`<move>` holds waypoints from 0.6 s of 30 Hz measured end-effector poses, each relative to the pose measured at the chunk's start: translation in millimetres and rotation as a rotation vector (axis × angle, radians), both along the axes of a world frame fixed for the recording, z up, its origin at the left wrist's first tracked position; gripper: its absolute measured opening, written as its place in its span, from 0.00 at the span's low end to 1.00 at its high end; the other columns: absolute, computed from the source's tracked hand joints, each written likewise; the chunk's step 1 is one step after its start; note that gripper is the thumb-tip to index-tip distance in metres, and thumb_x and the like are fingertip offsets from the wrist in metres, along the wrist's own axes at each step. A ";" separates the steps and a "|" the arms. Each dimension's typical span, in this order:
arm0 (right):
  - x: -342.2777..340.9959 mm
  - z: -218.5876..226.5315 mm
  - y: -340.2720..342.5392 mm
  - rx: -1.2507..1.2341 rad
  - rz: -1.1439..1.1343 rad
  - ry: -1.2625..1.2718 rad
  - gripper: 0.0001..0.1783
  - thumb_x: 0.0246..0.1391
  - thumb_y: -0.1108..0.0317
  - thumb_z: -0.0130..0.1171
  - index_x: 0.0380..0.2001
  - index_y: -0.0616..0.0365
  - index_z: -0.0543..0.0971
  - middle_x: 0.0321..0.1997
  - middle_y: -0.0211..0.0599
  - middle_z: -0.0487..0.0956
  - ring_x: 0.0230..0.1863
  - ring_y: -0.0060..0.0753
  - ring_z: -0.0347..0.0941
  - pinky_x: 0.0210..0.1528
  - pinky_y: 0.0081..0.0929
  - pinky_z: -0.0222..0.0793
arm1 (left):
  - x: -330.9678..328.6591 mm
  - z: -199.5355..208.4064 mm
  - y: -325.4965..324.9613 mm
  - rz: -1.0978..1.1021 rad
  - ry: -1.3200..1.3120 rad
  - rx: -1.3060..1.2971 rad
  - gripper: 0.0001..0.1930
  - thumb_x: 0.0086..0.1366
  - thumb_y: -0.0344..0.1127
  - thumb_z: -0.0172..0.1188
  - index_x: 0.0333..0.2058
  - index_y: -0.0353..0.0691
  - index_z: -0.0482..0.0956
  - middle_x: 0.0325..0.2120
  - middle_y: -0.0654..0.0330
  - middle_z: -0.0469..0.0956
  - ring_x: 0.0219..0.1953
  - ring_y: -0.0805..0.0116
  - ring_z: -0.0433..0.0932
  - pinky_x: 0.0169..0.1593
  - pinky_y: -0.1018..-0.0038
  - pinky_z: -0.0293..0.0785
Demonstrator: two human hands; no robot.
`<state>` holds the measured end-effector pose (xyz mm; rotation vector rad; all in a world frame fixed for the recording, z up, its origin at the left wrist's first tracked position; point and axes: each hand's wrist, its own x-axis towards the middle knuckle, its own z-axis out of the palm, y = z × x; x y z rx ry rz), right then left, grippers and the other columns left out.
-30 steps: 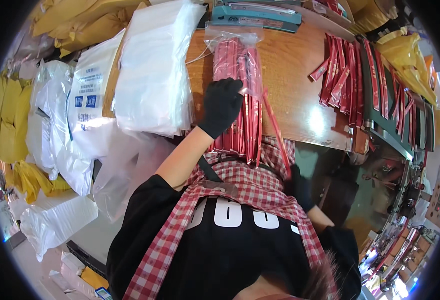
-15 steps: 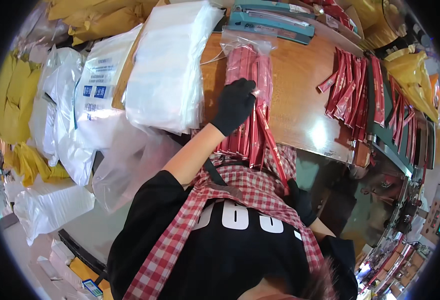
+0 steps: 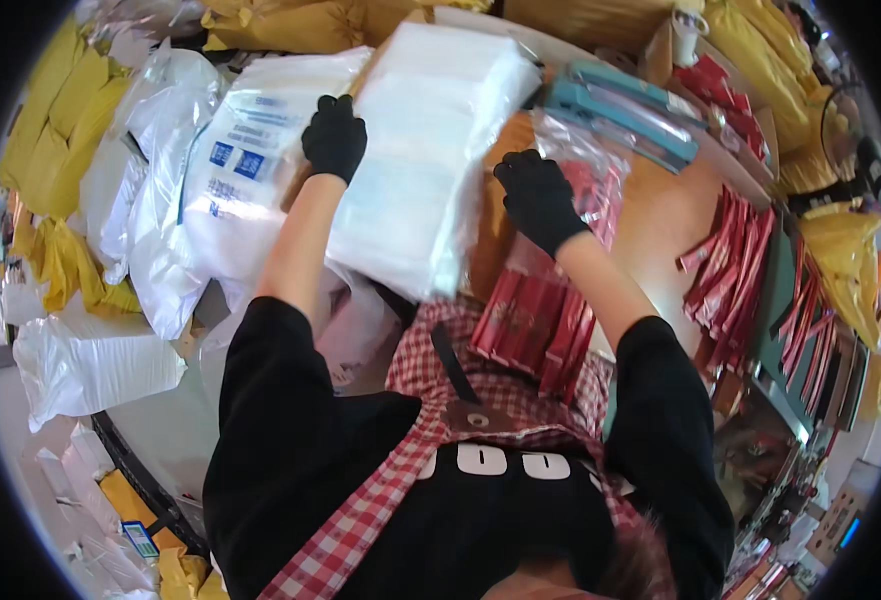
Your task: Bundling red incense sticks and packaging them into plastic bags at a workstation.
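Note:
My left hand point(image 3: 335, 140), in a black glove, is closed in a loose fist at the left edge of a thick stack of clear plastic bags point(image 3: 415, 150). Whatever its fingers grip there is hidden. My right hand point(image 3: 542, 200), gloved in black too, lies over the left side of a clear bag point(image 3: 595, 190) of long red packets, its fingers bent inward. What is under those fingers I cannot make out. The lower ends of several red packets point(image 3: 532, 325) stick out of the bag toward my checked apron.
A teal bar sealer point(image 3: 620, 115) stands behind the bag. Loose red packets point(image 3: 730, 275) lie in a heap at the table's right, with more on a dark green surface point(image 3: 780, 300). White printed sacks point(image 3: 250, 150) and yellow bags point(image 3: 50, 140) crowd the left.
My left hand has gone from the bagged red packets to the stack's left edge. My right hand has come up onto the bag, without the single packet it held. The view has shifted.

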<state>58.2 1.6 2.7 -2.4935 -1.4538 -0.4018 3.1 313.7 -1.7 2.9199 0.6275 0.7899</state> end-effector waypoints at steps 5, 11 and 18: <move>62.8 -43.8 41.4 -0.436 0.019 -0.108 0.15 0.41 0.65 0.57 0.37 0.53 0.76 0.35 0.40 0.78 0.39 0.45 0.75 0.36 0.39 0.71 | 43.2 -23.0 22.9 0.085 0.312 0.045 0.10 0.56 0.40 0.54 0.35 0.46 0.77 0.37 0.55 0.72 0.39 0.54 0.77 0.38 0.57 0.74; 63.8 14.6 28.1 -0.448 -0.050 0.571 0.13 0.49 0.60 0.56 0.37 0.53 0.74 0.35 0.46 0.79 0.39 0.48 0.77 0.38 0.43 0.71 | 44.6 -18.9 66.7 -0.096 0.320 -0.152 0.10 0.57 0.40 0.54 0.36 0.44 0.77 0.33 0.48 0.77 0.37 0.50 0.78 0.40 0.57 0.74; 91.2 56.9 11.2 -0.182 0.250 0.377 0.14 0.53 0.56 0.56 0.26 0.56 0.75 0.23 0.42 0.77 0.26 0.42 0.75 0.30 0.38 0.68 | 19.4 25.6 70.3 -0.275 0.123 -1.066 0.14 0.60 0.40 0.52 0.28 0.35 0.80 0.25 0.60 0.79 0.24 0.69 0.77 0.32 0.75 0.72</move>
